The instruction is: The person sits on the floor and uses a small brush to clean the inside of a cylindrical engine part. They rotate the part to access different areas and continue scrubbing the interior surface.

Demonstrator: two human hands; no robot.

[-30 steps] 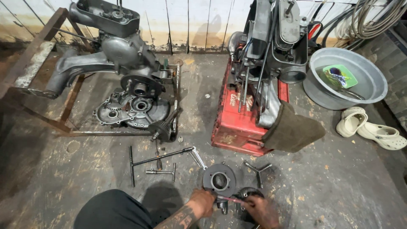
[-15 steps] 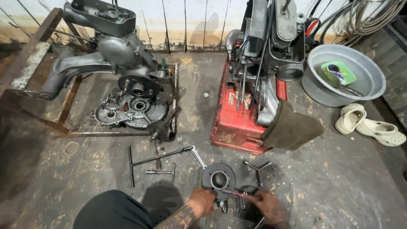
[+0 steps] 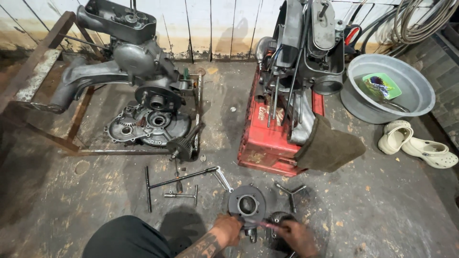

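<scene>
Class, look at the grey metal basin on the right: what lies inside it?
Inside the grey metal basin lies a green packet with a dark picture, beside a thin utensil handle. Whatever lies beneath the packet is covered.

We see an engine on a metal frame (image 3: 57, 143) upper left, a red crate (image 3: 267, 148) mid-frame, and a grey basin (image 3: 420, 91) and pale clogs (image 3: 420, 143) right.

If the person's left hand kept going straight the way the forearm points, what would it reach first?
The left hand points up and right, already against the round dark cylinder part. Beyond that, probably the three-armed wrench, though depth is hard to judge.
</scene>
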